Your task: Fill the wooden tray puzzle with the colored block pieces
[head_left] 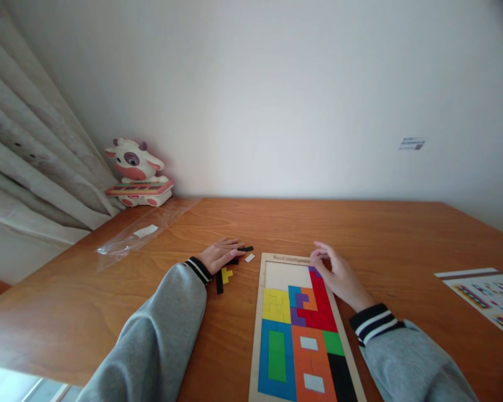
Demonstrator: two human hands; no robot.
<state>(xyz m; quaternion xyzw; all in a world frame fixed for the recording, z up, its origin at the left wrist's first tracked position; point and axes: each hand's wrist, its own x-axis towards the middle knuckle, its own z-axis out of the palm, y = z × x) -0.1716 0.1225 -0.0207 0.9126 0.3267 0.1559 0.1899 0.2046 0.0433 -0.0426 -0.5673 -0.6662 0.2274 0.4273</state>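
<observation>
Two hands work over a wooden bench (pixel 360 223) seen from above. The left hand (pixel 221 254), just left of the frame's centre, lies palm down with its fingers (pixel 235 244) loosely spread over a small cluster of loose puzzle pieces; a black piece (pixel 246 249) pokes out by the fingertips, though whether the fingers pinch anything cannot be told. Just below that hand lie a yellow piece (pixel 227 274) and a black bar (pixel 219 282), and a small white piece (pixel 250 258) sits to its right. The right hand (pixel 339 276), right of centre, rests on the upper right corner of the puzzle board (pixel 257 335), its fingers (pixel 318 254) curled together at the board's top rim, close to a purple piece (pixel 314 271); a firm grasp is not clear. The board runs down the lower middle of the frame, mostly filled with coloured blocks, with a bare patch at its top left. In the upper left a toy cow (pixel 138 170) stands against the wall, a clear plastic bag (pixel 142 231) lies before it, and a printed sheet (pixel 490 296) lies at the right edge.
</observation>
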